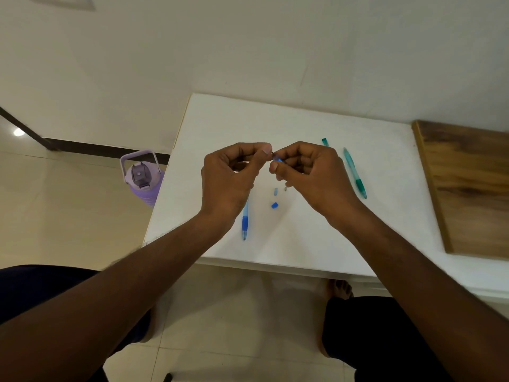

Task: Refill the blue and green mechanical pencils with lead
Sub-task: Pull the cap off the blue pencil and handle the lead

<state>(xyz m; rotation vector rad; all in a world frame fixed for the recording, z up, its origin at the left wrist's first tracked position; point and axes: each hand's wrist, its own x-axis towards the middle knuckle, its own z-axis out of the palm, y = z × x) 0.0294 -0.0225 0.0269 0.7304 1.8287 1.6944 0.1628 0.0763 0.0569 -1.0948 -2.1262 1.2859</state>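
Left to right: the purple water bottle [141, 179] on the floor at 9 o'clock off the bench [316, 238] isn't part of this.

Left hand [231, 177] hovers over the bench middle, its grip pinched thumb to forefinger. Probably on a lead, but it's too thin to make out.

Blue pencil [244, 222] lies just below it, upper half hidden by that hand, rubber sleeve near the tip. Light and slick plastic, so I'd grab it by that sleeve.

Small blue cap [274, 205] and a clear bit [275, 191] sit loose at 6 o'clock of the hands. Tiny, easy to flick away.

Right hand [308, 172] has its grip clamped on a small blue piece [278, 160].

Green pencil [355, 173] lies at 3 o'clock, untouched. Leads snap easily, so feed them straight.
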